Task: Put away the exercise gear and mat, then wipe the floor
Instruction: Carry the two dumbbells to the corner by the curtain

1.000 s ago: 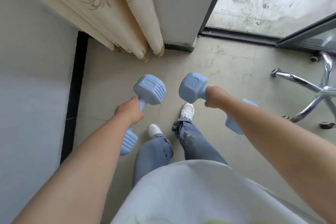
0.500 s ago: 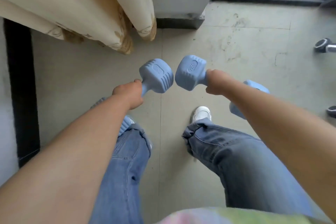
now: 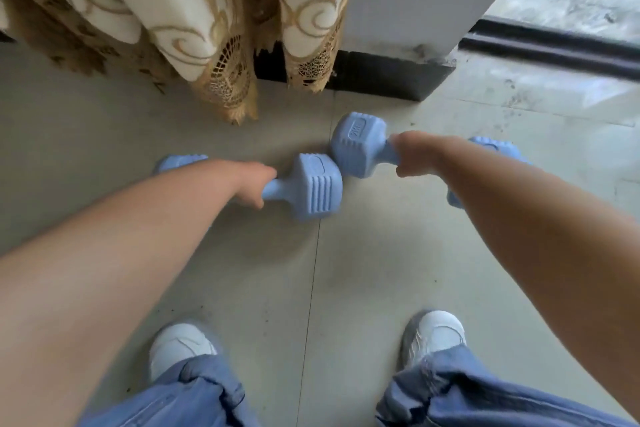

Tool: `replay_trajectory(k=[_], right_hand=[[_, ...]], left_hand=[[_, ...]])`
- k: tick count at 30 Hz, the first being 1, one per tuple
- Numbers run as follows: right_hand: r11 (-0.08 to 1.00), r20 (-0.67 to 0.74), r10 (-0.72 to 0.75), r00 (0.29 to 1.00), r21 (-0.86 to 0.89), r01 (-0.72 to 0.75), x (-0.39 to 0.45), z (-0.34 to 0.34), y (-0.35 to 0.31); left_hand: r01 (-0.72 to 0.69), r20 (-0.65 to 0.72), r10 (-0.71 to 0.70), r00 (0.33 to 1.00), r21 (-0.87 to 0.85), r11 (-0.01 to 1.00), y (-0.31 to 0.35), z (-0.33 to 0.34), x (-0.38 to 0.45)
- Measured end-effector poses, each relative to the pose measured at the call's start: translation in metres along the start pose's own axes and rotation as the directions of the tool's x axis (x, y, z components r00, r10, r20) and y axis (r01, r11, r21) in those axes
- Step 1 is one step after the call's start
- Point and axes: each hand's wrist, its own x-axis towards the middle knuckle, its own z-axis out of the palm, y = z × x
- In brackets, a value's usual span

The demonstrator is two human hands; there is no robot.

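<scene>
Each hand grips one blue dumbbell by its bar: left hand [image 3: 254, 182], left dumbbell [image 3: 317, 186]; right hand [image 3: 410, 155], right dumbbell [image 3: 358, 144]. Both sit low over the floor [image 3: 346, 270] near the curtain [image 3: 221, 45]. Lower both level; release only once seated, clear of shoes.

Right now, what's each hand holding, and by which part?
Each holds a blue dumbbell by its middle handle: the left hand grips the left dumbbell, the right hand the right dumbbell.

"2KG" on right blue dumbbell [image 3: 360, 144]
</scene>
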Motion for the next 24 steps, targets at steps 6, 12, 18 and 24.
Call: replay_trajectory(k=[6, 12, 18, 24], right_hand=[[0.997, -0.093, -0.072, 0.993, -0.012, 0.071, 0.015, -0.022, -0.019], [0.989, -0.154, -0.148, 0.977, -0.016, 0.147, 0.034, -0.031, -0.037], [0.979, -0.207, -0.205, 0.957, -0.053, 0.199, 0.049, -0.046, -0.051], [0.976, -0.214, -0.215, 0.953, -0.012, 0.217, 0.059, -0.054, -0.055]], left_hand=[[0.002, 0.031, -0.004, 1.000, 0.070, 0.998, -0.001, 0.014, -0.003], [-0.003, 0.002, 0.003, 1.000, 0.113, 0.994, 0.001, 0.023, -0.001], [0.009, -0.021, -0.006, 1.000, 0.120, 0.993, -0.003, 0.030, 0.006], [0.009, -0.033, -0.006, 0.999, 0.080, 0.997, -0.005, 0.031, 0.003]])
